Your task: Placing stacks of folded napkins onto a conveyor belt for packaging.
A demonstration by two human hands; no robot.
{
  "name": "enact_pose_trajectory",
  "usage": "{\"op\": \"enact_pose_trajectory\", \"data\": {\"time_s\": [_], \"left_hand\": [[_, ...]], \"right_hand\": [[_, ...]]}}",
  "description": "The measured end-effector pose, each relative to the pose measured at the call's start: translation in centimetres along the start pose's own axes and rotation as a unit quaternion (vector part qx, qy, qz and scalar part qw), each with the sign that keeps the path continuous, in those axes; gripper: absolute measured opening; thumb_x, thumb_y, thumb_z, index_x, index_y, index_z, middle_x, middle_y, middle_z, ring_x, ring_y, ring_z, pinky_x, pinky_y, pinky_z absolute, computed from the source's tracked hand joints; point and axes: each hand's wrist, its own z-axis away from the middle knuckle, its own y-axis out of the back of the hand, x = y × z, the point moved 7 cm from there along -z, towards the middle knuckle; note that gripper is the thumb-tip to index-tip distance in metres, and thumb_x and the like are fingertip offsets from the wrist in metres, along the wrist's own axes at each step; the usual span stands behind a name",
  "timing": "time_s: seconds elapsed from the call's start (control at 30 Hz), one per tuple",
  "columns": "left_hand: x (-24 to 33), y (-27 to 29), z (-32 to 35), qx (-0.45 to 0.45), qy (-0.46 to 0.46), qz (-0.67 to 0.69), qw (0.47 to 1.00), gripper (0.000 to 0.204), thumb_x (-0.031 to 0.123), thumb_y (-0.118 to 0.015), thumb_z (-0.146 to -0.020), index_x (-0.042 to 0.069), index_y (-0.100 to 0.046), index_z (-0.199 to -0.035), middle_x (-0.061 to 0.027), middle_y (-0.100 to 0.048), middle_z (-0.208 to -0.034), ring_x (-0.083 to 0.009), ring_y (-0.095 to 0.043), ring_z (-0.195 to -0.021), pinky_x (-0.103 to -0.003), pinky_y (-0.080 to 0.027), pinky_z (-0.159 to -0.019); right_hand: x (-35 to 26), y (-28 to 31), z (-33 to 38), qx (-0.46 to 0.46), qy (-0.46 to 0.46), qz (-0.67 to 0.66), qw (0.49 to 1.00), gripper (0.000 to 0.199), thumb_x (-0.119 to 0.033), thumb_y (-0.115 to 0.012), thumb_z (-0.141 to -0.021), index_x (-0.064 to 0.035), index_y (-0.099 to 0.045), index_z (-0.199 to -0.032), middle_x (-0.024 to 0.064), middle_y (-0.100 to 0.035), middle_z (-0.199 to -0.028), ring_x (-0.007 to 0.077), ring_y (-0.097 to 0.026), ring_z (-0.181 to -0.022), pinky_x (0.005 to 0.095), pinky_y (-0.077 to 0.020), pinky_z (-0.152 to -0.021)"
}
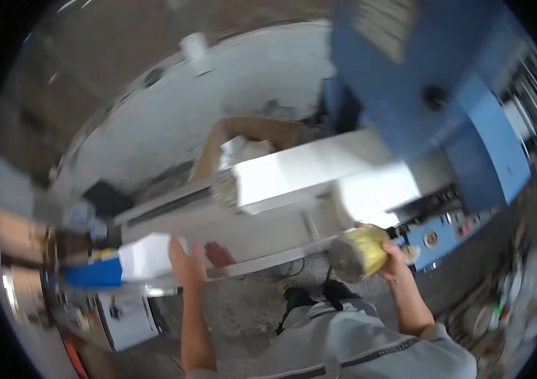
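Observation:
My right hand (394, 262) is wrapped round a yellow-wrapped roll (369, 247), a stubby cylinder with a greyish round end, held in front of the metal trough (268, 227). My left hand (186, 262) is open, thumb apart from the fingers, over the trough's near edge. It is right beside a white paper-like piece (148, 256) lying against a blue piece (93, 273); whether it touches the white piece, I cannot tell. A long white block (306, 174) lies along the far side of the trough. Behind the yellow roll is a thick white roll (375, 192). Motion blurs much of this.
A large blue machine (401, 95) stands at the right over the trough's end. Beyond the trough is a cardboard box (218, 142) with white material inside. A blue panel with small controls (431, 239) is at the right. Cluttered items (483, 316) lie at the lower right.

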Motion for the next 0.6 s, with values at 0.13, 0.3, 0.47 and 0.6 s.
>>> {"op": "enact_pose_trajectory", "data": {"time_s": [0.13, 0.3, 0.47, 0.6], "left_hand": [[20.7, -2.7, 3.6, -0.313, 0.039, 0.307, 0.898, 0.047, 0.038, -0.06, -0.093, -0.004, -0.061, -0.115, -0.0202, -0.067, -0.097, -0.0283, -0.065, -0.09, -0.038, -0.05, -0.082], [39.5, -8.6, 4.7, -0.393, -0.02, 0.403, 0.826, 0.07, 0.049, -0.059, -0.091, -0.008, -0.046, -0.128, -0.0304, -0.063, -0.108, -0.0414, -0.062, -0.103, -0.043, -0.048, -0.088], [45.7, -9.9, 4.8, -0.349, -0.061, 0.285, 0.891, 0.093, 0.047, -0.063, -0.085, -0.02, -0.022, -0.134, -0.0386, -0.057, -0.115, -0.0473, -0.058, -0.109, -0.045, -0.046, -0.093], [46.6, -10.5, 4.7, -0.355, -0.067, 0.27, 0.892, 0.092, 0.035, -0.063, -0.081, -0.022, -0.015, -0.135, -0.0394, -0.056, -0.115, -0.0481, -0.057, -0.11, -0.045, -0.046, -0.094]], "right_hand": [[-2.9, -2.9, 1.6, -0.113, -0.021, -0.027, 0.993, 0.093, -0.041, -0.071, -0.075, 0.0041, -0.029, -0.146, 0.019, -0.051, -0.134, 0.0285, -0.054, -0.122, 0.0377, -0.0437, -0.104], [-5.1, 0.6, 4.1, -0.115, -0.015, -0.033, 0.993, 0.097, -0.043, -0.073, -0.073, 0.0043, -0.029, -0.146, 0.0168, -0.052, -0.133, 0.0268, -0.056, -0.12, 0.0359, -0.0433, -0.103], [-5.6, 4.5, 5.6, -0.098, -0.004, -0.045, 0.994, 0.095, -0.043, -0.073, -0.075, 0.0044, -0.031, -0.145, 0.0165, -0.053, -0.133, 0.0254, -0.056, -0.12, 0.0355, -0.0435, -0.103], [-6.0, 6.3, 6.1, -0.082, 0.003, -0.042, 0.996, 0.094, -0.044, -0.072, -0.076, 0.0045, -0.031, -0.145, 0.0161, -0.053, -0.132, 0.0243, -0.056, -0.12, 0.0349, -0.0435, -0.103]]}}
